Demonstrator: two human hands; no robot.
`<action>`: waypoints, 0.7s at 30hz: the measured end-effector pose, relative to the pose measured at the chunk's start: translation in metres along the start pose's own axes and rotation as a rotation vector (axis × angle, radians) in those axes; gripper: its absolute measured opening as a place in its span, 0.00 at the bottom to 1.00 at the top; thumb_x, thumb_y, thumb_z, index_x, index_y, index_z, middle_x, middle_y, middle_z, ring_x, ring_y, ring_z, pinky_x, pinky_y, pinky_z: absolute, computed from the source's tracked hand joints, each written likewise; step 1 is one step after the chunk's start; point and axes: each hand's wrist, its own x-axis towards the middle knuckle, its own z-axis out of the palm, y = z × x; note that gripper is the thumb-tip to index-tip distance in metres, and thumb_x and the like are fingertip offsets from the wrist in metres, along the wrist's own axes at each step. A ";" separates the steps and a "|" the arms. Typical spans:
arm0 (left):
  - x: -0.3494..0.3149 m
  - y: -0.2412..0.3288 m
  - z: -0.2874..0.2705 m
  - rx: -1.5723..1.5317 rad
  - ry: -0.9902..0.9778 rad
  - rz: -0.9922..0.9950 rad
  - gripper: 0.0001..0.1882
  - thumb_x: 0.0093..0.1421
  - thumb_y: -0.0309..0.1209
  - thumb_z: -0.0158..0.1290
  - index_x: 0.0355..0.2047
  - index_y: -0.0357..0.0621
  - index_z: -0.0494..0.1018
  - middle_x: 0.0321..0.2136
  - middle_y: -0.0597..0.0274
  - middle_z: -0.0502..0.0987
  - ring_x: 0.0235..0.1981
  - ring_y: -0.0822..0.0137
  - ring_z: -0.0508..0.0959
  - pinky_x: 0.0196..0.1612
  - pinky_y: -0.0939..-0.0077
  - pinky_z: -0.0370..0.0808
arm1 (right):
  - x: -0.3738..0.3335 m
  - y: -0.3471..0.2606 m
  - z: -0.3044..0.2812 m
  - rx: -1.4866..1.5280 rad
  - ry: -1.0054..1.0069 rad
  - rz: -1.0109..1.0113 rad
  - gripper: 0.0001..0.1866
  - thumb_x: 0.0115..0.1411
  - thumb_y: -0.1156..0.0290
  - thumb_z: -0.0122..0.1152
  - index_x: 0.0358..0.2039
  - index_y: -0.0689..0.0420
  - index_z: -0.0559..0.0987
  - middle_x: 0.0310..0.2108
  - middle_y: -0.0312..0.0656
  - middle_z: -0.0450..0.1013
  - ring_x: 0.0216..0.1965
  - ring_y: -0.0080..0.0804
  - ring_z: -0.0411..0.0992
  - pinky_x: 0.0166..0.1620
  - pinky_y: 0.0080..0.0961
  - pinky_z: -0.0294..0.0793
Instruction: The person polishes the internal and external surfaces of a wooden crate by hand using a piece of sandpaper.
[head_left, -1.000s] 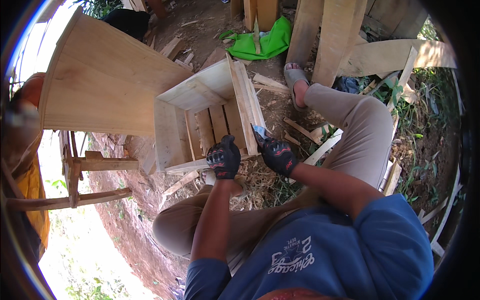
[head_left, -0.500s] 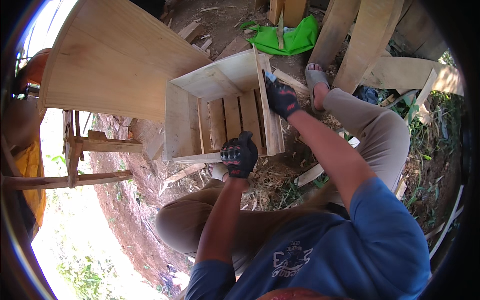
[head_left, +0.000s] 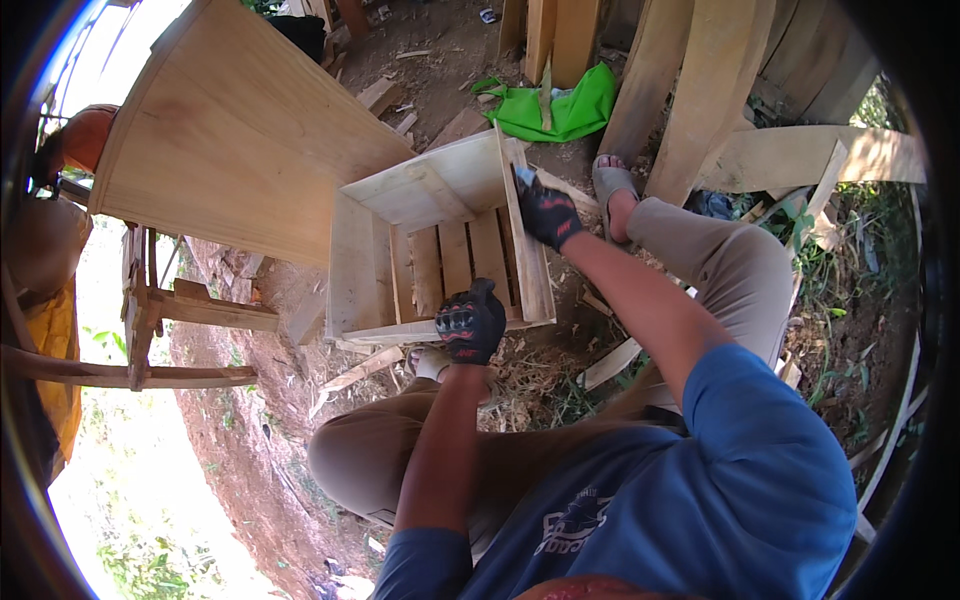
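both hands (head_left: 470,322) on crate (head_left: 440,255) edges

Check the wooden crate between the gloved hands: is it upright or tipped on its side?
Tipped on its side. The wooden crate shows its open mouth and slatted bottom toward the camera; the left hand steadies its near edge, the right hand its side board.

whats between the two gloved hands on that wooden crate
In the head view, the crate's right side board runs between them: the right hand is at its far end, the left hand grips the near edge. Nothing else lies between.
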 end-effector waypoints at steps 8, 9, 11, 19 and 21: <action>0.003 0.006 0.001 0.025 0.008 -0.015 0.07 0.62 0.33 0.57 0.38 0.54 0.84 0.26 0.51 0.84 0.29 0.46 0.84 0.36 0.48 0.78 | -0.163 -0.016 0.004 0.077 -0.181 -0.088 0.28 0.73 0.63 0.44 0.73 0.44 0.66 0.48 0.57 0.81 0.39 0.54 0.83 0.42 0.53 0.83; 0.003 0.006 0.000 0.036 -0.002 -0.032 0.07 0.62 0.33 0.57 0.39 0.54 0.83 0.26 0.51 0.84 0.29 0.46 0.84 0.36 0.48 0.79 | -0.162 -0.015 0.007 0.090 -0.175 -0.063 0.27 0.74 0.62 0.44 0.72 0.44 0.67 0.48 0.57 0.81 0.40 0.54 0.83 0.43 0.53 0.82; 0.000 0.003 0.003 0.001 0.022 -0.029 0.07 0.65 0.35 0.55 0.38 0.55 0.83 0.27 0.49 0.84 0.29 0.44 0.84 0.36 0.47 0.78 | -0.144 -0.019 0.008 0.118 -0.166 -0.017 0.26 0.74 0.60 0.44 0.71 0.44 0.69 0.47 0.57 0.81 0.42 0.53 0.83 0.45 0.52 0.82; 0.002 0.004 0.005 -0.022 0.009 -0.017 0.08 0.67 0.35 0.55 0.40 0.55 0.84 0.26 0.48 0.84 0.29 0.43 0.84 0.36 0.47 0.79 | 0.043 0.016 -0.001 0.100 -0.027 0.136 0.24 0.77 0.54 0.38 0.59 0.49 0.79 0.54 0.55 0.80 0.52 0.56 0.80 0.56 0.54 0.78; -0.002 0.003 0.003 0.007 0.001 -0.044 0.08 0.67 0.34 0.56 0.40 0.55 0.84 0.26 0.48 0.84 0.29 0.43 0.84 0.36 0.47 0.79 | 0.085 0.016 -0.009 0.093 -0.046 0.137 0.26 0.77 0.53 0.37 0.55 0.52 0.82 0.55 0.56 0.79 0.54 0.54 0.80 0.58 0.52 0.77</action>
